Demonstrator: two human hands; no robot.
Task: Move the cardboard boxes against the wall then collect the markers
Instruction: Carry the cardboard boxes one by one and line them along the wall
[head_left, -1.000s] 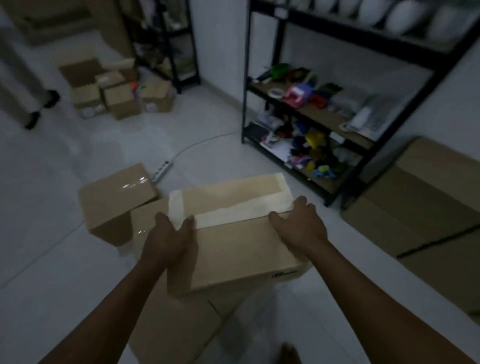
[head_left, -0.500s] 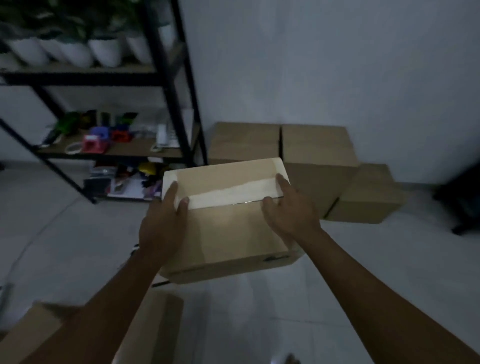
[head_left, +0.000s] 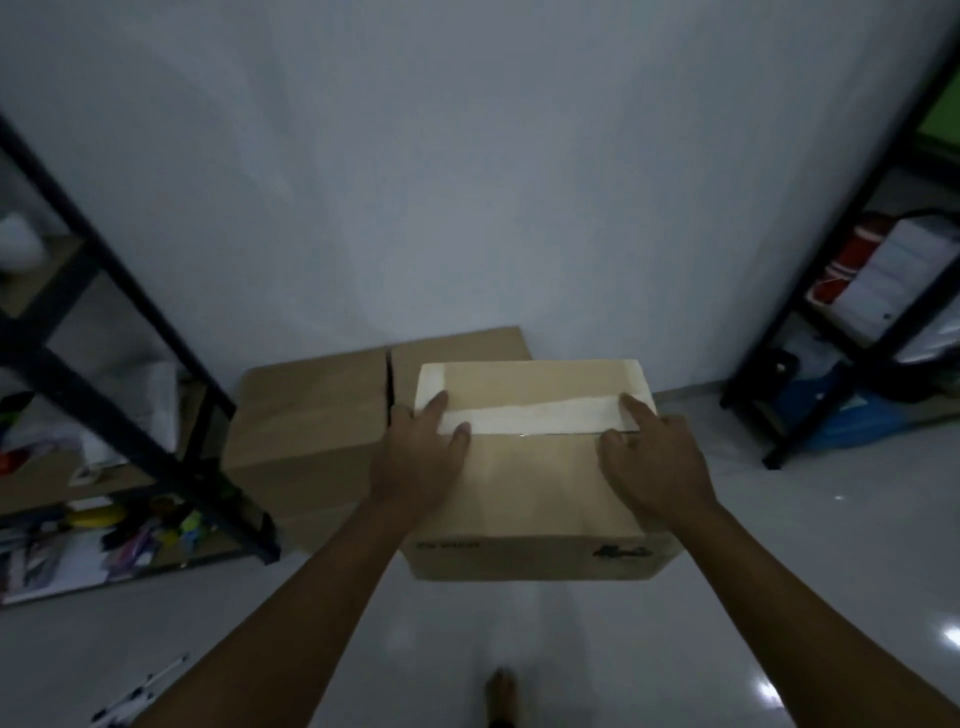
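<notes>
A taped cardboard box (head_left: 535, 483) is carried in front of me, with pale tape across its top. My left hand (head_left: 418, 462) grips its left side and my right hand (head_left: 652, 462) grips its right side. Behind it, two larger cardboard boxes (head_left: 311, 426) stand side by side against the white wall (head_left: 467, 182); the right one (head_left: 462, 345) is mostly hidden by the carried box. A white marker (head_left: 140, 693) lies on the floor at the lower left.
A black metal shelf (head_left: 130, 415) with colourful clutter stands at the left. Another black shelf (head_left: 841, 338) with papers and a blue item is at the right. Pale tiled floor (head_left: 831, 545) spreads below, with a foot (head_left: 501, 696) at the bottom.
I have turned right and come closer to the wall, carrying the box. The stacked boxes now sit just behind it, and the left shelf has slid to the frame's edge.
</notes>
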